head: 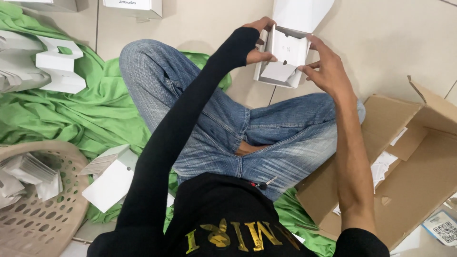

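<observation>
Small white cardboard box (284, 52), flaps open, held upright above the knees

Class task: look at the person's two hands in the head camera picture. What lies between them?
In the head view, a small white cardboard box with its flaps open lies between the left hand and the right hand; both hands grip its sides.

Floor: pale tiles (390, 43) with dark grout lines. Green cloth (90, 112) spread over left half, reaching near centre. On cloth, far left: folded white cartons (59, 69); near left: flat white carton blanks (112, 178). Beige perforated basket (43, 223) at near left corner. Open brown cardboard box (404, 171) on tiles, right. White boxes (133, 7) at far edge.
</observation>
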